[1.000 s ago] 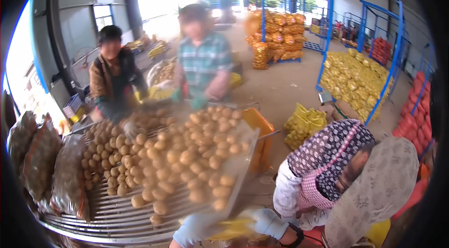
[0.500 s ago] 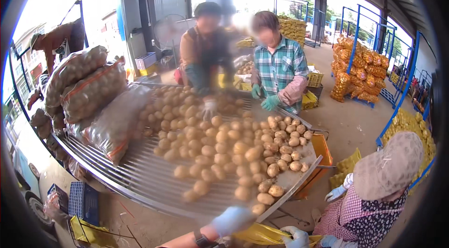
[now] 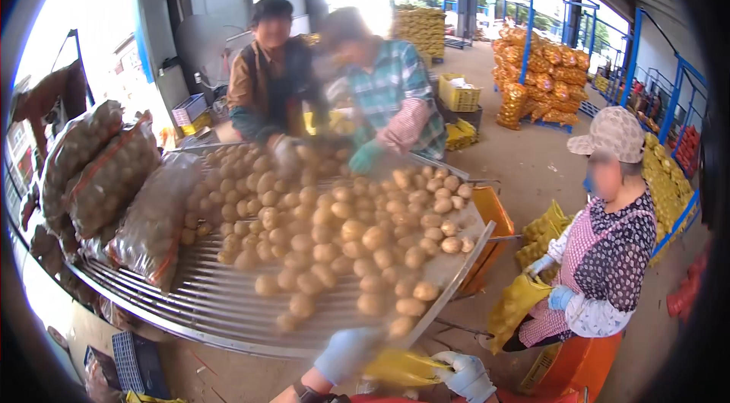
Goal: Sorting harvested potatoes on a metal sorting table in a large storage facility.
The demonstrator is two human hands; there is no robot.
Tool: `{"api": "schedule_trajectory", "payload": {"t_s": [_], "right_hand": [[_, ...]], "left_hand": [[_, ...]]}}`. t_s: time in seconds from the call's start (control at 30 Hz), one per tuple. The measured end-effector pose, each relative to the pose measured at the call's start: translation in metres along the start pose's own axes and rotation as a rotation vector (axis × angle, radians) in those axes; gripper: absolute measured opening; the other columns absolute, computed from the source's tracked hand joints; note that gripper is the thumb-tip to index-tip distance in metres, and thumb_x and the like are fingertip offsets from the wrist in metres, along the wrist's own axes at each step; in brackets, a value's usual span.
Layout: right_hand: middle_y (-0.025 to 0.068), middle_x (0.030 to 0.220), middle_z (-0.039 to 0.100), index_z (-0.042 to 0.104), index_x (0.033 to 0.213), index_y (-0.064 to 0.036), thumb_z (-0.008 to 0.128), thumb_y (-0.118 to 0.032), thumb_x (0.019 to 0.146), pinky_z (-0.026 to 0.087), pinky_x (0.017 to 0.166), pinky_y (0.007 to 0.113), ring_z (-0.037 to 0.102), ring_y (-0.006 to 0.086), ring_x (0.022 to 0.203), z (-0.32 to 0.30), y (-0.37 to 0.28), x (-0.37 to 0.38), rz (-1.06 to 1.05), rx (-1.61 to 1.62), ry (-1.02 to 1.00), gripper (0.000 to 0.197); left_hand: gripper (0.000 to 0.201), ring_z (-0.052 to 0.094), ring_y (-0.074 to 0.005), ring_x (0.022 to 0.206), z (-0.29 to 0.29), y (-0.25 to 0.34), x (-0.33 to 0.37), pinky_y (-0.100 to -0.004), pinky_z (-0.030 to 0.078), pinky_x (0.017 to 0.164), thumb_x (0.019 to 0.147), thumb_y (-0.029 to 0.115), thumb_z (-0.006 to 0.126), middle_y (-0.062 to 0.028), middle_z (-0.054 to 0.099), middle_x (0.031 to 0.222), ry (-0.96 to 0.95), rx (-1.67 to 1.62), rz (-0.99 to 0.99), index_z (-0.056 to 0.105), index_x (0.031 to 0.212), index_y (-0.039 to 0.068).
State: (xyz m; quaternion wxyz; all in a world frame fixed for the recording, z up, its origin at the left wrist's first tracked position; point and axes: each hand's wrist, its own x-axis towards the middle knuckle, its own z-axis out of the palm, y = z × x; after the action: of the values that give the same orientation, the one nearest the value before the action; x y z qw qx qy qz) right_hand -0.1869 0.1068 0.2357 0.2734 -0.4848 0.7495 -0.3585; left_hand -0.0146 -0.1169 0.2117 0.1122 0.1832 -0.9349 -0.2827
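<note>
At the near edge of the slatted metal sorting table point(image 3: 228, 331), my right hand point(image 3: 465, 377), in a pale glove, has its fingers closed on the rim of a yellow bag point(image 3: 403, 367). My left hand point(image 3: 346, 355), in a light blue glove, is at the bag's other side, close to the table edge. Motion smears its fingers, so its grip on the bag is unclear. Many potatoes point(image 3: 372, 237) cover the table, the nearer ones blurred. Most of the bag's lower part is out of the picture.
Across the table, two co-workers point(image 3: 395, 91) reach among the potatoes with gloved hands. At the right another person point(image 3: 593, 243) holds a yellow bag point(image 3: 508, 315) beside an orange chute point(image 3: 597, 361). Filled clear sacks point(image 3: 152, 213) lie on the table's left end. Stacked orange sacks point(image 3: 536, 72) stand behind.
The view has shifted rightward. The person at the right now stands more upright with a yellow bag in hand. The plaid-shirted co-worker leans in, reaching over the potatoes. My left hand has moved left.
</note>
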Motion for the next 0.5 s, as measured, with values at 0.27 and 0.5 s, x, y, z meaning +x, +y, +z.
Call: {"api": "schedule_trajectory", "payload": {"t_s": [0.27, 0.5], "right_hand": [[0.0187, 0.097, 0.070, 0.068, 0.111, -0.0083, 0.063, -0.010, 0.082, 0.055, 0.077, 0.039, 0.069, 0.0338, 0.090, -0.004, -0.015, 0.000, -0.005, -0.060, 0.080, 0.029], [0.0157, 0.103, 0.070, 0.069, 0.111, -0.0092, 0.069, -0.018, 0.083, 0.053, 0.080, 0.039, 0.069, 0.0313, 0.093, 0.008, -0.002, -0.014, 0.057, -0.018, 0.020, 0.029]], "left_hand": [[0.032, 0.065, -0.0318, 0.099, 0.005, -0.004, -0.010, -0.0398, 0.053, 0.082, 0.091, 0.021, 0.058, -0.0102, 0.068, 0.113, -0.114, 0.003, -0.054, 0.066, 0.122, 0.020], [0.017, 0.066, -0.0345, 0.081, 0.012, -0.003, -0.023, -0.0425, 0.053, 0.070, 0.087, 0.021, 0.061, -0.0118, 0.069, 0.088, 0.091, -0.016, 0.057, 0.070, 0.099, 0.013]]}}
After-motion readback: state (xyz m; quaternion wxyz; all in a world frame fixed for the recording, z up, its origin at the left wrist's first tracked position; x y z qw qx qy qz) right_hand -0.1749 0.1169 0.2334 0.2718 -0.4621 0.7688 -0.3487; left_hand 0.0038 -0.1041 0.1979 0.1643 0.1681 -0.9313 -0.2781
